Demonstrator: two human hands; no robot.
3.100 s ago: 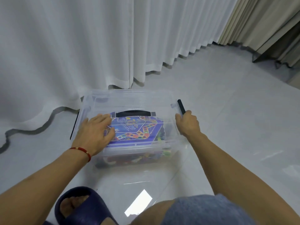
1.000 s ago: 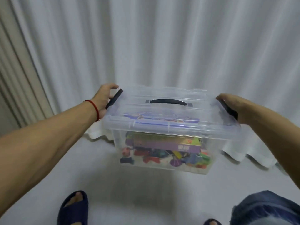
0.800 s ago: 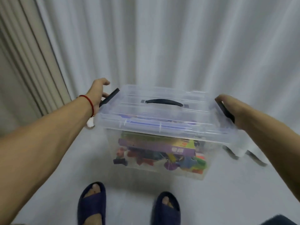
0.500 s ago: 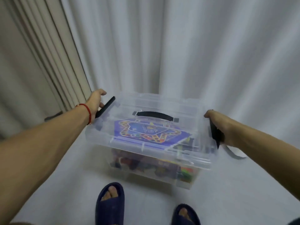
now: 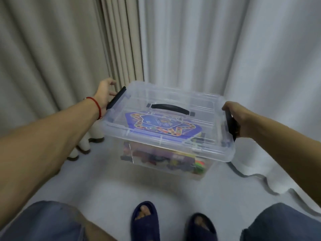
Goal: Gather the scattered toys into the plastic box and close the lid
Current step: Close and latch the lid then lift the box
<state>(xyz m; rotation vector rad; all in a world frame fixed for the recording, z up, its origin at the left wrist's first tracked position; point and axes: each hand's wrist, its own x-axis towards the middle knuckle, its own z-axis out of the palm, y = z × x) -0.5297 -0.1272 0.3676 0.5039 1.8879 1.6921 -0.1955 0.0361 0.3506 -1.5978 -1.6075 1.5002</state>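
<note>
We hold the lidded clear plastic box of colourful toys | left hand grips one black side latch | right hand grips the other latch | above the grey floor

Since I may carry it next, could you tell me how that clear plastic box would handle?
The plastic box is probably fairly heavy: both hands grip its ends. The loose toys inside could shift if it tilts. Its smooth walls look rigid but possibly slippery.

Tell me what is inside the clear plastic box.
Through the lid of the plastic box, a blue game board lies on top. Below it sit mixed colourful toys; the board and blur hide what each one is.
</note>
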